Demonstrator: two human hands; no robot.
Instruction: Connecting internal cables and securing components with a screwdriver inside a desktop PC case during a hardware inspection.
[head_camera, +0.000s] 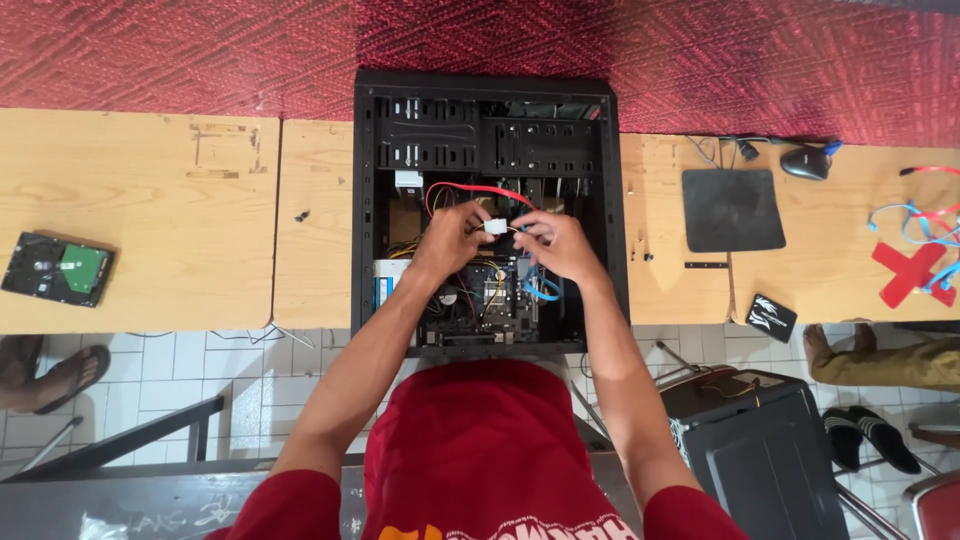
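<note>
Both hands meet on a white plug over an open PC case.

On the left of the wooden table (200, 230) lies a hard drive (57, 268), green board up. The black case (487, 210) lies open on its side between two tabletops, with a board and red, yellow and blue cables inside. The left hand (448, 240) pinches the white plug (495, 227) from the left, fingers closed on it; the right hand (553, 243) grips it from the right, fingers curled on its wires. Further right are a black mat (733, 209), a mouse (805, 162), a small black drive (771, 318) and a red cross (911, 272) of tape under blue cables.
</note>
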